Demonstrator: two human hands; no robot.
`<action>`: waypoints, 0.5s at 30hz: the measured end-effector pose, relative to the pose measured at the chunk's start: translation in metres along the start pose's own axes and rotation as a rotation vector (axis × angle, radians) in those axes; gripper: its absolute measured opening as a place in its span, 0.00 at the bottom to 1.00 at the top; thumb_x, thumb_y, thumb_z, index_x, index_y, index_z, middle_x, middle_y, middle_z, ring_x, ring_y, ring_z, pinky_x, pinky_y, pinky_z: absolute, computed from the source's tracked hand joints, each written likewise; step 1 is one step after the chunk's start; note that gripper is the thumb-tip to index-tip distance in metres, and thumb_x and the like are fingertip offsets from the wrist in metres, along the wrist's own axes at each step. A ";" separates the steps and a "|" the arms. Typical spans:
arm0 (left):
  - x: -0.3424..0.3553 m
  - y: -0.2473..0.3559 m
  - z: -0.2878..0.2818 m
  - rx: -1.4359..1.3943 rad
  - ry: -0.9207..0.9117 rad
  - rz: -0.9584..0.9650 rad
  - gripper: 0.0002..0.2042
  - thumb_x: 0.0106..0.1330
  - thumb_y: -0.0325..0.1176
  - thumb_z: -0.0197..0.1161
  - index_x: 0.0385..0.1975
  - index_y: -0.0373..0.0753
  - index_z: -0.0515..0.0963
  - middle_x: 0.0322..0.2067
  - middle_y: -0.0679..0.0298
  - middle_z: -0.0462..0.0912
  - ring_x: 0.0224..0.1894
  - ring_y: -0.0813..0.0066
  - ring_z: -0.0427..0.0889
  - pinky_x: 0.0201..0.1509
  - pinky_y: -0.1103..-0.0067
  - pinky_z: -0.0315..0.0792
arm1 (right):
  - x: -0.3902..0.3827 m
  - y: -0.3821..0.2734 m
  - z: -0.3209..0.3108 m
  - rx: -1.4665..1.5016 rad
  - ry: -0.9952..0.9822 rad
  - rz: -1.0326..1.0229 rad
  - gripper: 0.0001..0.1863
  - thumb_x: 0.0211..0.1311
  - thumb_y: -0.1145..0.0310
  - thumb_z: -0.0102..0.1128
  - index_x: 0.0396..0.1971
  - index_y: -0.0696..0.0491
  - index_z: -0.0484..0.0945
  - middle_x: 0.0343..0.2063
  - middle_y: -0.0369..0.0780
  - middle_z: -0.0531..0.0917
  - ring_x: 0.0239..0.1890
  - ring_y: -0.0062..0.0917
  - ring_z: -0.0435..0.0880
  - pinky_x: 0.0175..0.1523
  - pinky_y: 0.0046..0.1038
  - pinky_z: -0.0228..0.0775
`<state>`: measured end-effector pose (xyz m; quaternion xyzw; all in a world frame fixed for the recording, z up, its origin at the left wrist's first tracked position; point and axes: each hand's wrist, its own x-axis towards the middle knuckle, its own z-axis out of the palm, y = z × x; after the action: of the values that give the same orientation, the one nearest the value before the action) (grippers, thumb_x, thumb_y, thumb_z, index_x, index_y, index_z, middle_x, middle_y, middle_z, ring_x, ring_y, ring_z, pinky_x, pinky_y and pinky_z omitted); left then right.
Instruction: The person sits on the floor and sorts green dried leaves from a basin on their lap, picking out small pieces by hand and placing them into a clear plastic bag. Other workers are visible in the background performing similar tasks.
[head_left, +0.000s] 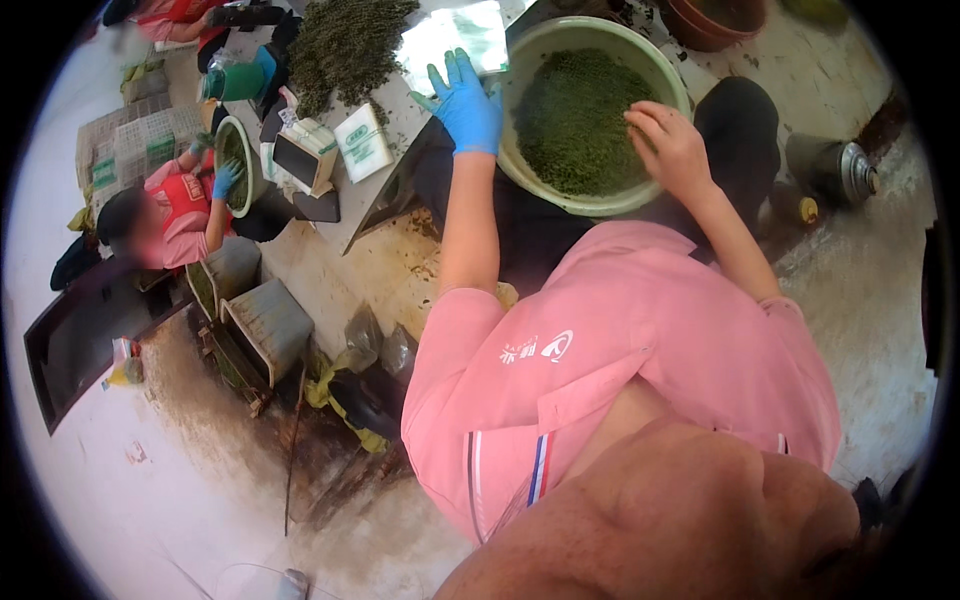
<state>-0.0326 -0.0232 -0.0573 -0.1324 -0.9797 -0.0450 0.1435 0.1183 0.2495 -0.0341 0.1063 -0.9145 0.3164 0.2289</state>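
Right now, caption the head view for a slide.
Blue-gloved left hand at white plastic; bare right hand over basin of green bits.

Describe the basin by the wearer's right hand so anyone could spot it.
Start at the wearer's pink shirt; just above it in the picture sits a big round basin, the bare right hand over its right side. Pale and holding green bits, it looks larger than the co-worker's basin and lighter than the reddish-brown basin nearby.

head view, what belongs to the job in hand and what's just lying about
Apparently in use:
round pale green plastic basin
green plant bits
shiny pale flat plastic by blue-gloved left hand

Apparently lying about:
dark cylindrical container
round reddish-brown tub
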 end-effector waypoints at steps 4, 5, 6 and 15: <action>-0.035 0.042 -0.031 -0.348 -0.001 0.270 0.20 0.60 0.25 0.61 0.53 0.50 0.77 0.50 0.64 0.81 0.59 0.59 0.75 0.72 0.48 0.48 | 0.015 -0.013 -0.012 -0.254 0.122 0.008 0.26 0.51 0.74 0.70 0.53 0.50 0.77 0.48 0.40 0.81 0.57 0.39 0.76 0.64 0.41 0.68; -0.048 0.058 -0.041 -0.478 -0.001 0.332 0.19 0.59 0.20 0.59 0.48 0.50 0.80 0.44 0.65 0.83 0.55 0.61 0.79 0.73 0.52 0.51 | 0.018 -0.015 -0.014 -0.205 0.073 -0.004 0.27 0.51 0.73 0.71 0.54 0.50 0.76 0.48 0.40 0.80 0.58 0.39 0.74 0.66 0.43 0.65; -0.060 0.070 -0.050 -0.535 -0.059 0.415 0.20 0.58 0.18 0.57 0.48 0.48 0.79 0.44 0.64 0.82 0.52 0.63 0.80 0.71 0.54 0.55 | 0.020 -0.014 -0.015 -0.161 0.028 -0.011 0.29 0.50 0.73 0.71 0.55 0.49 0.75 0.49 0.40 0.80 0.60 0.39 0.73 0.68 0.44 0.62; -0.107 0.058 -0.035 -0.777 -0.118 0.124 0.07 0.59 0.24 0.68 0.37 0.40 0.85 0.32 0.57 0.84 0.33 0.61 0.83 0.43 0.71 0.77 | -0.032 0.007 0.018 0.508 -0.409 0.486 0.08 0.58 0.72 0.66 0.37 0.56 0.82 0.35 0.43 0.86 0.41 0.38 0.85 0.47 0.34 0.76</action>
<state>0.0914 0.0019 -0.0519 -0.2382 -0.8863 -0.3961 0.0287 0.1371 0.2448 -0.0660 0.0011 -0.8325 0.5493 -0.0726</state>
